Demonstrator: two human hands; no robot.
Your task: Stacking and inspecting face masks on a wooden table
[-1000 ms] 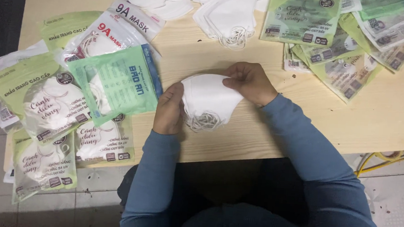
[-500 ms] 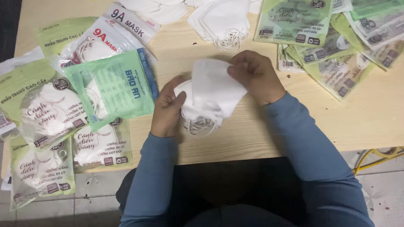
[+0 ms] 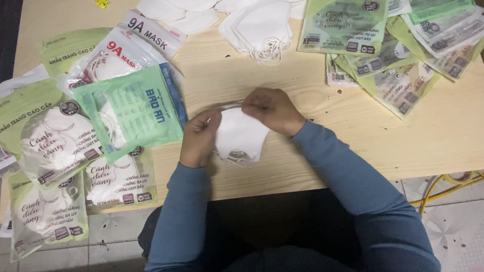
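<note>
I see both hands meeting over the near middle of the wooden table (image 3: 310, 135), with a folded white mask (image 3: 239, 137) held between them. My left hand (image 3: 199, 137) pinches the mask's upper left edge, thumb and fingers closed on it, the wrist resting toward the table's front edge. My right hand (image 3: 272, 108) comes in from the other side and is closed on the mask's top edge, knuckles up. The mask hangs flat below the two hands, just above or on the tabletop; I cannot tell whether it touches the wood. Its ear loops bunch at its lower edge.

Just left of my left hand lies a green packet (image 3: 133, 111), tilted and overlapping a pile of bagged masks (image 3: 54, 140) that spreads over the table's left edge. At the far side, in the middle, sits a loose heap of white masks (image 3: 255, 26), well apart from the hands. To the far right is a fan of flat green packets (image 3: 394, 67). A small yellow scrap (image 3: 101, 1) lies near the far left corner. Yellow cable (image 3: 465, 186) runs across the tiled floor at the right.
</note>
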